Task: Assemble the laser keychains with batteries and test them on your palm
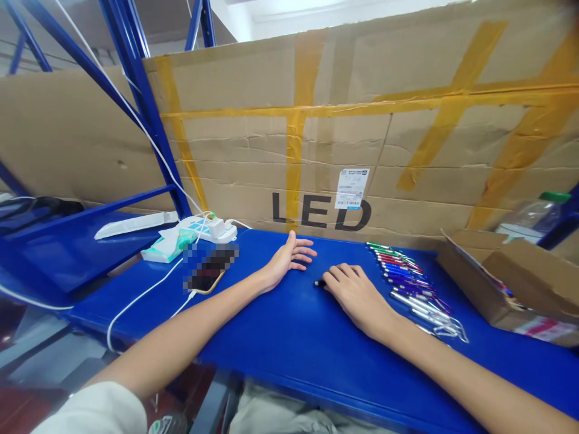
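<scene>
Pen (319, 283) lies under right hand (357, 293), left hand (289, 258) just beside.

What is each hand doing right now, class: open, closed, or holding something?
Left hand: open, empty, resting on the table.
Right hand: palm down over a dark pen; grip cannot be told.

Place: a warehouse or stockroom packing bench, not a home or an office
Shelving: blue metal racking (139, 90) with slanted braces, the storage kind, rises at the left
Worktop: a blue steel shelf (289, 349) serves as the bench
Backdrop: large flattened cardboard cartons (235, 150), patched with yellow tape, printed "LED" and bearing a shipping label (351, 188)
Stock: many small coloured pens (407, 277) laid side by side in a row, beside an open cardboard box (515, 265)
Power: a white power strip (212, 228) with cables trailing over the shelf
</scene>
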{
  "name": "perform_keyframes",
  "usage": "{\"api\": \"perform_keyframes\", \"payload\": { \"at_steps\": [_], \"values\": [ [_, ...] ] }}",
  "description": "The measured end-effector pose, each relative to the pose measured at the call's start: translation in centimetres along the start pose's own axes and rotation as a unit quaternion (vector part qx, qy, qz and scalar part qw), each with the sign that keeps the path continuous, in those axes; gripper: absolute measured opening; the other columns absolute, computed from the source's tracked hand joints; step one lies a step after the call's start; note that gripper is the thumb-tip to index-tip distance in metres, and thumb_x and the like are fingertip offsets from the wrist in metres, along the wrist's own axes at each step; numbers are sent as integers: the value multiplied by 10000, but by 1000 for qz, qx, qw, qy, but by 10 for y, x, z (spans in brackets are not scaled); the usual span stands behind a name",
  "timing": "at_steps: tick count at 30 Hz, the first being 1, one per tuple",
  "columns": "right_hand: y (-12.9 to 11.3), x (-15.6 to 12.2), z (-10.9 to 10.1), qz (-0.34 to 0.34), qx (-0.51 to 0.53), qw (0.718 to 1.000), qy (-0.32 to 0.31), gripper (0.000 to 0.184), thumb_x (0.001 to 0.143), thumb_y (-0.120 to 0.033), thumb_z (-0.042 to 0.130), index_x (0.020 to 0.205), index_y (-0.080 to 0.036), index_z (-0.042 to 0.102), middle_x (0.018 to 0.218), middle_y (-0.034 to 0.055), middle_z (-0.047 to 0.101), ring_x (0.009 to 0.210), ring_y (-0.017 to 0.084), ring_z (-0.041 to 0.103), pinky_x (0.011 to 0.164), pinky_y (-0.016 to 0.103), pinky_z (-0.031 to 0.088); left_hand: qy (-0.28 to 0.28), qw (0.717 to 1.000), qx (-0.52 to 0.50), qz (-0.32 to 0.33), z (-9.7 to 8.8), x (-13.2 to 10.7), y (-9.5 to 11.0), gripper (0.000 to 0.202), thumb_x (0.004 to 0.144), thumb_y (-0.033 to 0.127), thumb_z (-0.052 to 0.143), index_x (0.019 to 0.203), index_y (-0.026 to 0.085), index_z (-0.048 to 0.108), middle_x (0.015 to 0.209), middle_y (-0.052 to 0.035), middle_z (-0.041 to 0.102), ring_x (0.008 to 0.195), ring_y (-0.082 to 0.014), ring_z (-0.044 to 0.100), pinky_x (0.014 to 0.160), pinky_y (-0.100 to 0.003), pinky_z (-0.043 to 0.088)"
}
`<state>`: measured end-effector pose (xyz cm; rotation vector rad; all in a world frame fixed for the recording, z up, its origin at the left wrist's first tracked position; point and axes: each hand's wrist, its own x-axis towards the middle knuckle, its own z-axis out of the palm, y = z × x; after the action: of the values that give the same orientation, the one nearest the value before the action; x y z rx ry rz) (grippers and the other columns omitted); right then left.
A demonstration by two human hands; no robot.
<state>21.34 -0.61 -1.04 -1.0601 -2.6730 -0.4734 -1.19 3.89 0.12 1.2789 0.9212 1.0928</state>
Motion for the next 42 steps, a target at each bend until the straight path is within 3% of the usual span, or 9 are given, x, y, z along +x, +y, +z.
{"api": "perform_keyframes", "payload": {
  "at_steps": [2,5,10,16,24,42],
  "values": [
    [3,-4,-1,16,41,999,19,204,1144,-236,428,1075,-189,614,1131,164,745,1076,341,676,937,493,492,3,1000,0,-1,-1,1,0,787,1046,809,337,1301,158,698,1248,-177,760,1072,-264,709,825,-324,572],
    [8,-13,-4,58,172,982,44,201,1172,-323,366,1201,-225,539,1104,122,744,977,287,706,870,426,520,5,1000,-2,-8,-2,2,0,798,1049,811,316,1297,154,694,1243,-176,760,1063,-256,710,822,-317,570],
    [14,-20,-7,85,298,951,20,218,1169,-372,333,1298,-263,470,1181,107,751,992,268,763,821,386,551,-11,1000,-18,-5,-2,1,-1,801,1045,816,331,1316,152,689,1232,-171,759,1049,-252,711,835,-320,564],
    [17,-19,-14,104,316,942,41,182,1150,-378,368,1241,-276,488,1125,83,772,949,263,775,795,368,541,-31,999,-35,-9,-1,-2,2,796,1047,815,326,1321,159,685,1233,-165,759,1059,-252,715,848,-320,559],
    [15,-21,-16,93,318,943,20,207,1153,-376,352,1237,-258,501,1041,72,774,871,253,772,753,353,521,-56,996,-72,-8,-1,-4,5,824,1029,836,340,1337,154,685,1226,-170,759,1048,-259,719,856,-328,559],
    [12,-22,-9,97,317,943,12,251,1177,-428,321,1292,-284,491,1189,83,772,987,268,778,796,376,540,-72,994,-83,-6,-2,-3,5,866,1020,857,297,1359,162,688,1238,-175,759,1061,-270,721,864,-345,567]
  ]
}}
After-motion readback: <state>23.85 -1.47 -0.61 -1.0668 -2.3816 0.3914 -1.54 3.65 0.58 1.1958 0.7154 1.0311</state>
